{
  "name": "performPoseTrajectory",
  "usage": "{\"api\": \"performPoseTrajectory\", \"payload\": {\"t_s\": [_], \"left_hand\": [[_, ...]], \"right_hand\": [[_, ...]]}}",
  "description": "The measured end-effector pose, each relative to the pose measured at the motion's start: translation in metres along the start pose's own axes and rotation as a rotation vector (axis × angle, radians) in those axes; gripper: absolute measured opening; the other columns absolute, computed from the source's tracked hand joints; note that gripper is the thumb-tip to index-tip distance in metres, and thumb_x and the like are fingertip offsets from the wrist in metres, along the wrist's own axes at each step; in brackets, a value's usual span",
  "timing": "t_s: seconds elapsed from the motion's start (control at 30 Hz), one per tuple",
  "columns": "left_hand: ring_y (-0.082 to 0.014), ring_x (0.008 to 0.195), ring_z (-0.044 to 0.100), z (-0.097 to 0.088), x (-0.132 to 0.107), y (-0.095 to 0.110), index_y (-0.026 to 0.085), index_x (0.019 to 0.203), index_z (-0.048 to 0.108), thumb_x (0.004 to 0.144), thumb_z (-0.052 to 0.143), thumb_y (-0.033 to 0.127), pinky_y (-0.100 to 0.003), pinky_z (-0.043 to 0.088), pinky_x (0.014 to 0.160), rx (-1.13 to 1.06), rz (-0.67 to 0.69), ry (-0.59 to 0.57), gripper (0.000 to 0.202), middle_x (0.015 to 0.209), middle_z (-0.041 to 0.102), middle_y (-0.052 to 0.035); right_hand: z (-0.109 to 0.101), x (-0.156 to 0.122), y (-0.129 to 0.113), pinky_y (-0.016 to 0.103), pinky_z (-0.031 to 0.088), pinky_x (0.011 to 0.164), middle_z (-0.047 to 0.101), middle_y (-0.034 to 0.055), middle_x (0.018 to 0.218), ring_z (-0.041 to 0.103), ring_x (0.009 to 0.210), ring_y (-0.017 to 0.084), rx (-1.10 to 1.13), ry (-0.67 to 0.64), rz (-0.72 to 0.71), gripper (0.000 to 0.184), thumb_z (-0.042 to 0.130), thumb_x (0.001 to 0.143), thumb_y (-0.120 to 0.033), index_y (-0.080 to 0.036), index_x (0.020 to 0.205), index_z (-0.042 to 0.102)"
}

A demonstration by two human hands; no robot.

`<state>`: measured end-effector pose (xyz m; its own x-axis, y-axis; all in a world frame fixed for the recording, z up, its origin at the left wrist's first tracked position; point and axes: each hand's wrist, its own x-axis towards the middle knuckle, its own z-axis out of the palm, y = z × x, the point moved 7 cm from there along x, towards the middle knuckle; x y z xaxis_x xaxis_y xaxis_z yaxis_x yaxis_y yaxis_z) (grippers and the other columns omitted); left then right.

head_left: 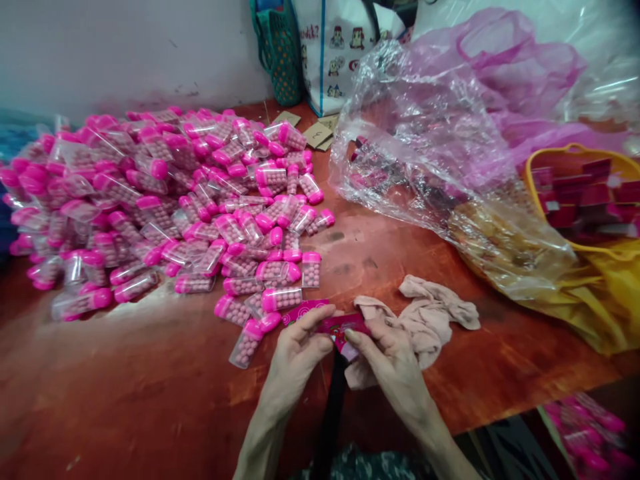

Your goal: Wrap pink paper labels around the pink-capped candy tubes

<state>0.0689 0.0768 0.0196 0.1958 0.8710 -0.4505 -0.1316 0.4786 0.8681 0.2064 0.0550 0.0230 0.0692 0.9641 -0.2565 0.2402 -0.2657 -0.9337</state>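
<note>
My left hand point(295, 350) and my right hand point(393, 357) meet at the front middle of the table. Between thumbs and fingers, both pinch a small pink printed label point(341, 328). Whether it is a flat card or a folded sleeve I cannot tell. A pink strip with a swirl pattern point(306, 309) shows just beyond my left fingers; whether it joins the label is hidden. Left of my hands lies a large heap of clear plastic containers point(120, 180) with bright pink caps, filled with small pink balls. One such container point(246, 345) is closest to my left hand.
A crumpled beige cloth point(425, 313) lies beside my right hand. At right, a yellow basket point(530, 177) holds dark pink printed pieces, with clear plastic wrap point(400, 133) and a pink bag point(500, 60) behind. Cardboard pieces point(317, 135) and a white bag point(335, 60) sit at the back.
</note>
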Motion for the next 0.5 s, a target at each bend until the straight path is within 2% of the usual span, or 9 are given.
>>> {"api": "performPoseTrajectory", "payload": {"t_s": [0.07,0.13,0.3,0.37,0.5], "left_hand": [[-0.0148,0.074,0.060,0.004,0.003,-0.002,0.018,0.086,0.071,0.072,0.066,0.020,-0.024,0.046,0.070,-0.061,-0.003,0.037,0.015,0.078,0.067,-0.0031],[-0.0107,0.062,0.056,0.008,0.006,-0.006,0.018,0.077,0.072,0.071,0.066,0.019,-0.021,0.045,0.063,-0.145,0.006,0.094,0.008,0.062,0.061,0.0012],[-0.0074,0.056,0.050,0.004,0.006,-0.008,0.016,0.070,0.070,0.067,0.070,0.018,-0.018,0.042,0.054,-0.275,0.021,0.234,0.004,0.060,0.056,0.0028],[-0.0070,0.055,0.049,0.001,0.005,-0.004,0.015,0.069,0.070,0.067,0.070,0.017,-0.018,0.042,0.054,-0.255,0.050,0.238,0.003,0.059,0.054,0.0032],[-0.0064,0.051,0.050,-0.003,0.004,-0.002,0.015,0.065,0.069,0.064,0.072,0.016,-0.017,0.042,0.050,-0.292,0.041,0.257,0.004,0.055,0.053,0.0040]], "right_hand": [[0.003,0.000,-0.010,0.024,0.034,0.054,0.048,-0.0030,0.054,0.046,0.056,0.012,-0.101,-0.001,-0.060,0.029,0.050,0.086,-0.028,-0.018,0.058,0.052],[0.005,0.000,-0.015,0.024,0.033,0.054,0.048,-0.0031,0.056,0.046,0.057,0.012,-0.101,-0.012,-0.080,0.028,0.050,0.086,-0.024,-0.018,0.058,0.053],[0.024,-0.001,-0.007,0.020,0.033,0.043,0.046,-0.0062,0.059,0.042,0.047,0.008,0.201,-0.197,0.095,0.006,0.061,0.077,-0.023,-0.019,0.073,0.059],[0.027,-0.001,-0.005,0.020,0.032,0.044,0.044,-0.0062,0.057,0.041,0.048,0.008,0.208,-0.163,0.094,0.010,0.062,0.077,-0.023,-0.018,0.068,0.058],[0.029,-0.001,-0.009,0.021,0.034,0.051,0.045,-0.0037,0.058,0.043,0.055,0.010,0.065,-0.015,-0.004,0.026,0.050,0.086,-0.024,-0.017,0.061,0.052]]}}
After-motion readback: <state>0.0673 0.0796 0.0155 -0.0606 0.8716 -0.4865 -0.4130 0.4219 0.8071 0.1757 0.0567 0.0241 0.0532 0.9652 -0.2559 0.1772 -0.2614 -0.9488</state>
